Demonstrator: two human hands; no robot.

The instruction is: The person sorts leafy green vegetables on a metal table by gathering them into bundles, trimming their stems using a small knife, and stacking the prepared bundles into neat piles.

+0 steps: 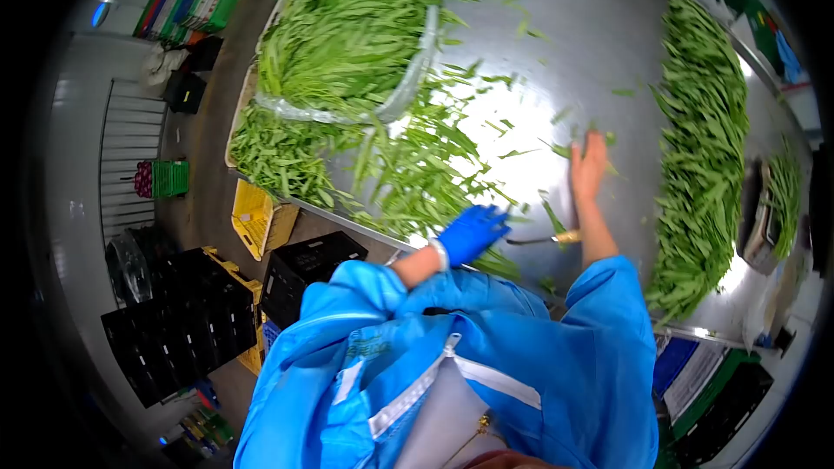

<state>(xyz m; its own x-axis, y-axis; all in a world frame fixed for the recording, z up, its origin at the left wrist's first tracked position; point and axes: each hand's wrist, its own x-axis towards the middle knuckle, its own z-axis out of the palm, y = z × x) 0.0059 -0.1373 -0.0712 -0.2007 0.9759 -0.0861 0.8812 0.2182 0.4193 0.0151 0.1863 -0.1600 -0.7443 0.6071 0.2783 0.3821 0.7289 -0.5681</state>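
Note:
My left hand (473,234), in a blue glove, is open with its fingers stretched to the right. It is at the near edge of a heap of loose green leaves and stems (426,174). My bare right hand (590,165) reaches forward, open, with its fingers extended over the metal table (621,208) among scattered leaf scraps. A small knife (537,241) with a yellowish handle lies between my two hands, its handle close to my right forearm. Neither hand appears to hold anything.
A clear plastic bag (404,91) with long leafy greens lies at the upper left. A long row of leafy greens (702,156) lines the table's right side. Beyond it sits a scale-like tray (763,234) with greens. Yellow crate (261,217) and black crate (313,269) stand left below.

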